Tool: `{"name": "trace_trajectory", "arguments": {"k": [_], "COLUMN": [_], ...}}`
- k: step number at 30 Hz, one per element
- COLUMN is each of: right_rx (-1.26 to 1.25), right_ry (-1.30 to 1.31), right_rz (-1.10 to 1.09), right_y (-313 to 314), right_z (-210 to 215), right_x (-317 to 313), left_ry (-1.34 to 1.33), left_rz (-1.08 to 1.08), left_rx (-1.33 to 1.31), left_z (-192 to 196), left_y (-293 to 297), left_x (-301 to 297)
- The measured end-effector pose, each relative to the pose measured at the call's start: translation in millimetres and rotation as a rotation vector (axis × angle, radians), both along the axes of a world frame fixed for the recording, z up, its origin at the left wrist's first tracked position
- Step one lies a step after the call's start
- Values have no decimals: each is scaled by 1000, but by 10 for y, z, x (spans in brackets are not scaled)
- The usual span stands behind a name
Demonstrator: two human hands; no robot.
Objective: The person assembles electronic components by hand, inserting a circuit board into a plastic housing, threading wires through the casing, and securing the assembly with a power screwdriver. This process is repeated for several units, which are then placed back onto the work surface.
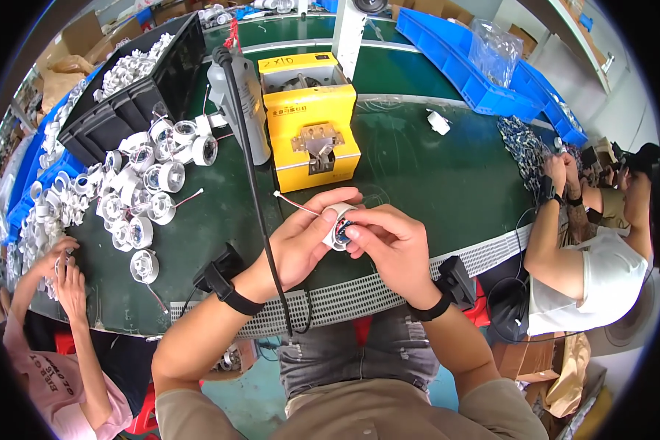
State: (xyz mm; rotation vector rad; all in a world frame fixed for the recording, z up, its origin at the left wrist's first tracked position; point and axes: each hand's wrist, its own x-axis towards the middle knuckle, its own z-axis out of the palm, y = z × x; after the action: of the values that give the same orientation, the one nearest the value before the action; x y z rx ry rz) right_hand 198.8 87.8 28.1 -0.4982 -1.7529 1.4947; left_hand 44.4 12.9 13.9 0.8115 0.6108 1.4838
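My left hand (301,238) grips a small round white housing (330,236) near the front edge of the green table. Inside the housing shows a small blue circuit board (344,229) with wires on it. A thin cable with a white plug (278,194) sticks out to the left, over my left hand. My right hand (392,246) pinches at the board's edge from the other side; its fingertips hide part of it. Just beyond my hands stands a yellow machine (312,121) with a metal fixture on its front.
Many white round housings (141,165) lie heaped at the left, before a black crate (125,110) of white parts. A black hose (253,176) hangs beside my left wrist. Blue bins (462,66) stand at far right. A person (587,271) works at right, another (73,352) at left.
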Motion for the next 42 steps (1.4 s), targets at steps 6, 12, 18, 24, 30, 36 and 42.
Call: {"name": "trace_trajectory", "arguments": {"k": [6,12,18,24,30,36,42], "right_rx": [436,402,38,268,340,221,148], "right_ry": [-60,-2,-57,27,-129,490,440], "right_rz": [-125,-193,-52,-149,44,-101,-288], "right_y": [58,33,152,231,171,294,636], "right_z": [-63,-116,-208,148,294,563,588], "right_x": [-12,-32,-44,-529,-1381,-1270,-1234], "left_ry": [-1,-77,504,199,324,308,397], "left_rz": [17,-23,-7,140,198,227,187], "left_rx": [25,60,-83,-175,-203,-232,-392], "left_z": [-23,3,-14,-107,-184,-182,35], "left_y": [-4,-32,-15,46,46,94,27], "left_x": [26,73,19,-42,-124,-172,-251]}}
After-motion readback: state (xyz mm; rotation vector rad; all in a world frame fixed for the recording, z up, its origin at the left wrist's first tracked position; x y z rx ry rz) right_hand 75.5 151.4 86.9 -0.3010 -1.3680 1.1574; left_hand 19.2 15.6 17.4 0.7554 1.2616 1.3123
